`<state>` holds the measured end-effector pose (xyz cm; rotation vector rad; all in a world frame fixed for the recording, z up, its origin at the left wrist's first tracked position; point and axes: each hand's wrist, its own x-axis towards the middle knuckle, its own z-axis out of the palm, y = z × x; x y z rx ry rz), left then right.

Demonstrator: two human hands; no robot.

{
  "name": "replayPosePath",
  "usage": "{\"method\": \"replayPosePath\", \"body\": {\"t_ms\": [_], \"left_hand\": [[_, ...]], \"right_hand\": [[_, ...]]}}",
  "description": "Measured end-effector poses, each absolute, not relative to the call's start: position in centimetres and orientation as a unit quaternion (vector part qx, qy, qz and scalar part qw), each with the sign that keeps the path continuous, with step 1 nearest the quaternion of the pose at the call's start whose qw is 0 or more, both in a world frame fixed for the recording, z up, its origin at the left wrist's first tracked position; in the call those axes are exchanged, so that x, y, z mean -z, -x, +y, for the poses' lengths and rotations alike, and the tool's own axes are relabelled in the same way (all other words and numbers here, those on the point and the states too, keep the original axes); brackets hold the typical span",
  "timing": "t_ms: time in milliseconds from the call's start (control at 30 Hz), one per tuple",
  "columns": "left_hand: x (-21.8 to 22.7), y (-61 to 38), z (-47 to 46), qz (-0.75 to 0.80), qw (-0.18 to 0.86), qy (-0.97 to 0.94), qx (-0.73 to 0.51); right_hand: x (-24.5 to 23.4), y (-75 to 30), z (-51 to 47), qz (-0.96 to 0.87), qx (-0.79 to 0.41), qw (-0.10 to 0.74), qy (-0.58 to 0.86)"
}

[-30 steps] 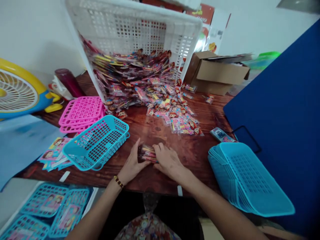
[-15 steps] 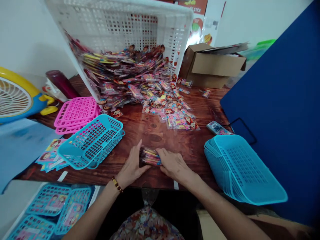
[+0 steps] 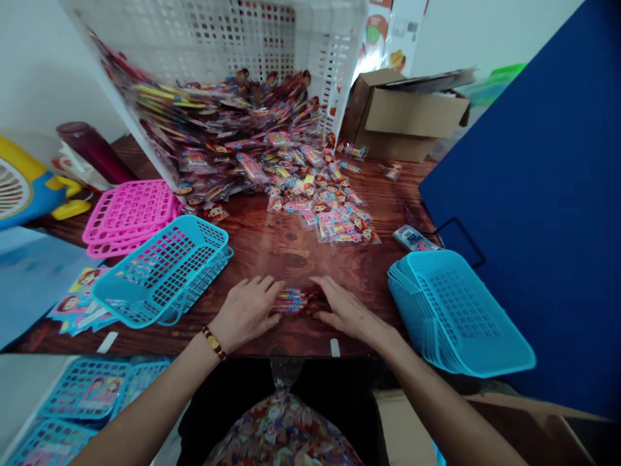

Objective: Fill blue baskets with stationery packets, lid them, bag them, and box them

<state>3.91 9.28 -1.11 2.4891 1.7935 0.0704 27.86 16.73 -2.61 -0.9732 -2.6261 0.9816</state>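
A small stack of plastic-wrapped packets (image 3: 291, 301), with pink, yellow and blue showing, is held low over the near part of the wooden table. My left hand (image 3: 246, 312) grips its left end, fingers along the far side and thumb on the near side. At the right end, my right hand (image 3: 348, 312) curls its fingers and thumb around the darker part of the stack. Beyond the hands lies a spread of similar loose packets (image 3: 334, 217) with red-haired cartoon heads. It spills from a tipped white crate (image 3: 334, 71) full of them.
A blue basket (image 3: 165, 272) stands left, beside pink baskets (image 3: 130, 210) and printed cards (image 3: 80, 301). Nested blue baskets (image 3: 466, 317) are at right, near a blue panel (image 3: 533, 194). A cardboard box (image 3: 412, 116) sits behind. Filled baskets (image 3: 87, 388) are below left.
The packet stack has been turned, its dark end now at the right instead of the left. Both hands have shifted their hold on it. The whole view has moved slightly.
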Motion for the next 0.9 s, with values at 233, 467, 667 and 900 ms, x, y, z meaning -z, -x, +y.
{"method": "replayPosePath", "body": {"t_ms": [233, 467, 667, 900], "left_hand": [[1.3, -4.2, 9.7, 0.581, 0.064, -0.811, -0.001], [2.6, -3.8, 8.7, 0.571, 0.085, -0.816, -0.026], [3.1, -3.9, 7.2, 0.571, 0.095, -0.815, -0.036], [2.7, -4.1, 6.8, 0.575, 0.121, -0.808, -0.04]], "right_hand": [[1.4, -27.0, 20.6, -0.861, -0.386, 0.119, 0.31], [1.8, -24.1, 29.0, -0.778, -0.106, 0.014, 0.619], [2.2, -21.0, 24.5, -0.836, -0.071, -0.041, 0.543], [0.6, -22.7, 27.9, -0.877, -0.143, -0.068, 0.453]]}}
